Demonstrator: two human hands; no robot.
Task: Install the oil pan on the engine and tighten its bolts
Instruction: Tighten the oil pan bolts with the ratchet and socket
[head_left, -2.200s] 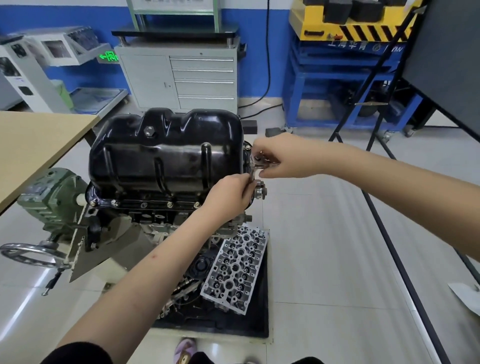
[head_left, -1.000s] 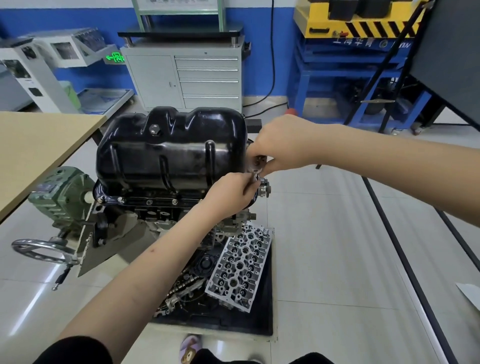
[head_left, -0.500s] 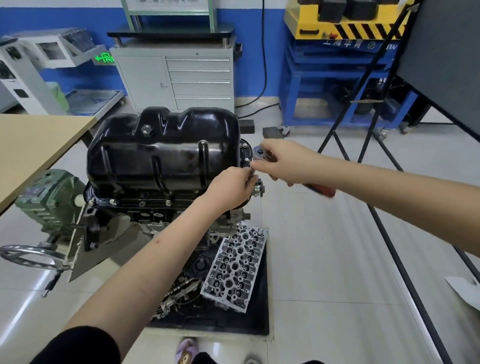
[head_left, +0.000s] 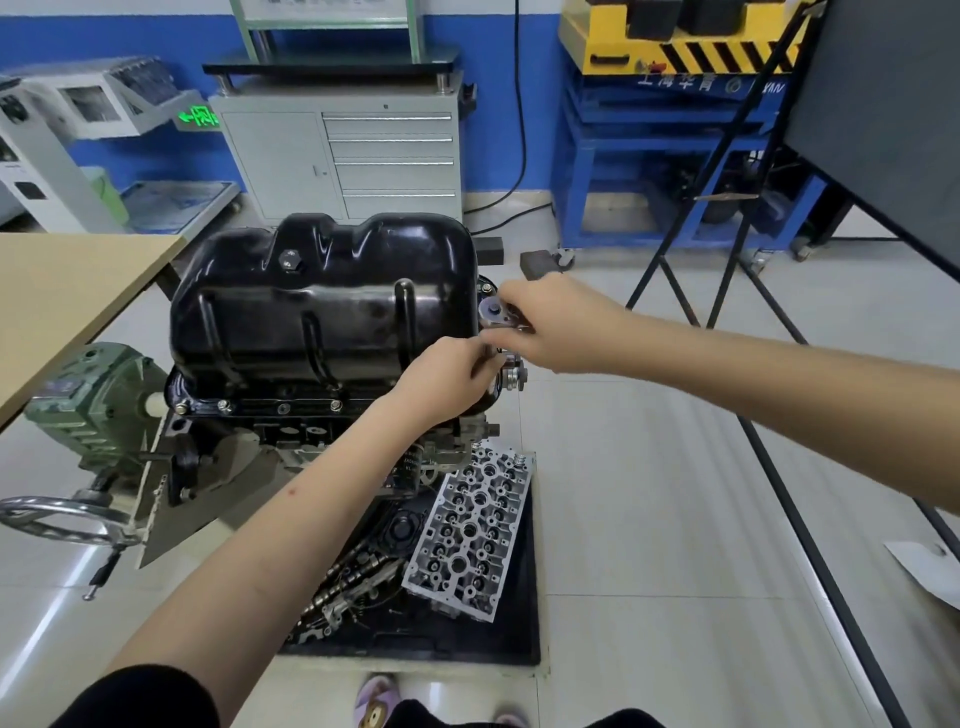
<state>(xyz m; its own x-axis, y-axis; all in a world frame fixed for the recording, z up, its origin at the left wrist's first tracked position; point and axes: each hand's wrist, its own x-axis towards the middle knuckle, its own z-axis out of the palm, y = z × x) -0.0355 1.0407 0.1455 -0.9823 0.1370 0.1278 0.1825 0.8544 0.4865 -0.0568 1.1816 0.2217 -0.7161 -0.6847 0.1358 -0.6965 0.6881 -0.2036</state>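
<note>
Head view: glossy black stamped-steel oil pan (head_left: 322, 301) sits upside-up on the dark engine block (head_left: 291, 431), which is held in a green-geared engine stand (head_left: 98, 410) with a chrome handwheel (head_left: 57, 519). Row of small silver flange bolts (head_left: 280, 407) visible along the pan's near edge. Right hand (head_left: 566, 325) curled around a chrome ratchet wrench (head_left: 493, 312), its round head at the pan's right-hand flange; handle hidden inside the grip. Left hand (head_left: 447, 382), fingers bent, pinches something just under the ratchet head at the same corner; what it pinches is too small to tell. Grey aluminium cylinder head (head_left: 470, 530) lies tilted on a black floor tray (head_left: 519, 644) below the engine, beside loose camshaft parts. Tan wooden tabletop (head_left: 67, 291) stands at left; grey drawer cabinet (head_left: 358, 156) behind.
</note>
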